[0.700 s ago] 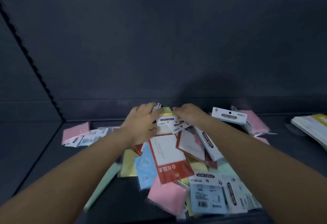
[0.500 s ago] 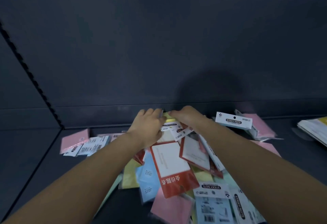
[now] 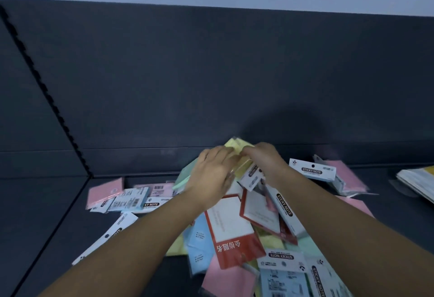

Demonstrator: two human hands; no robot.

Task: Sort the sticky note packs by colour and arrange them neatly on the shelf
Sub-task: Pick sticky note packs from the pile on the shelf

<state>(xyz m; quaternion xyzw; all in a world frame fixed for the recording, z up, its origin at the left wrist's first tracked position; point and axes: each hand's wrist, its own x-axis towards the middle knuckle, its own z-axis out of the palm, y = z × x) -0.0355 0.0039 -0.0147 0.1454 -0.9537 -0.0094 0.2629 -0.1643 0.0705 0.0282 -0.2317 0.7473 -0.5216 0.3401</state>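
Sorting barely begun. Left fingers (image 3: 223,154) and right fingers (image 3: 249,152) both curl round yellow pack (image 3: 236,143) — mixed pile (image 3: 230,224) below fingers, unsorted on shelf (image 3: 47,214).

Sticky note packs (image 3: 234,238) in pink, blue, yellow, green and red-and-white are heaped in disorder on the dark shelf (image 3: 58,214). One yellow pack (image 3: 237,144) is held tilted at the heap's far end by the left hand (image 3: 211,174) and right hand (image 3: 265,160).

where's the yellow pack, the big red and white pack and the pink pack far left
yellow pack (image 3: 237,143): head view, its top corner
red and white pack (image 3: 229,220): head view, white panel
pink pack (image 3: 104,190): head view, its middle
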